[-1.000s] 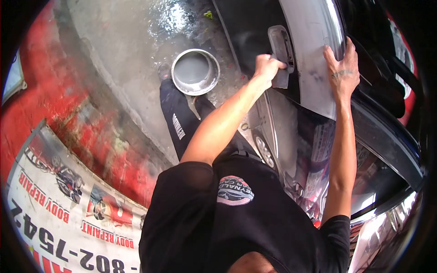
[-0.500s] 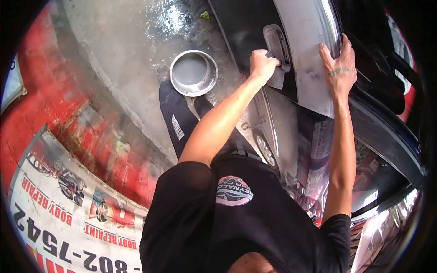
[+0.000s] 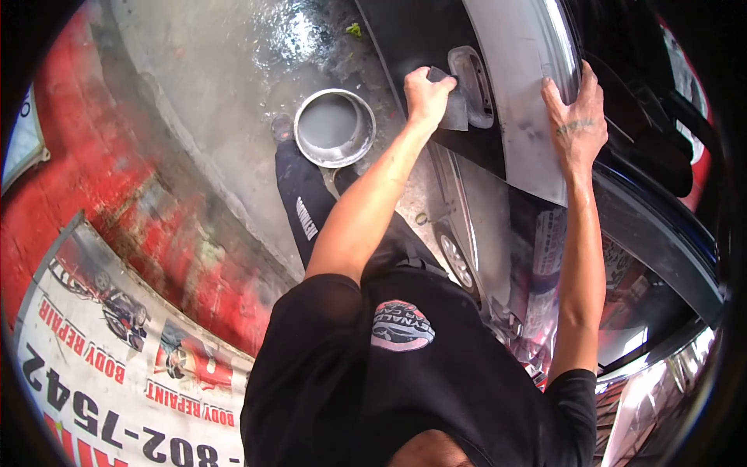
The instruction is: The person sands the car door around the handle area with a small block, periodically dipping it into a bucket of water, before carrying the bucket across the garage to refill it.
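Note:
My left hand [image 3: 426,97] pinches a dark grey sheet of sandpaper [image 3: 455,110] between thumb and curled fingers. Just right of the sheet is the door handle recess [image 3: 475,82], an oval scuffed pale around its rim. It is set in the car door [image 3: 420,35], whose dark surface borders a dull grey sanded strip [image 3: 517,101]. My right hand [image 3: 580,124] grips the edge of that door, thumb on the grey strip and fingers partly hidden over the far side.
A metal pot [image 3: 334,128] of cloudy grey water stands by my feet on the wet concrete floor [image 3: 226,93]. To the left are a red worn wall [image 3: 117,179] and a printed banner [image 3: 117,350]. Dark car parts [image 3: 661,226] lie at the right.
My left hand has moved left with the sandpaper, away from the door handle recess, which shows more fully now. My right hand stays on the door edge.

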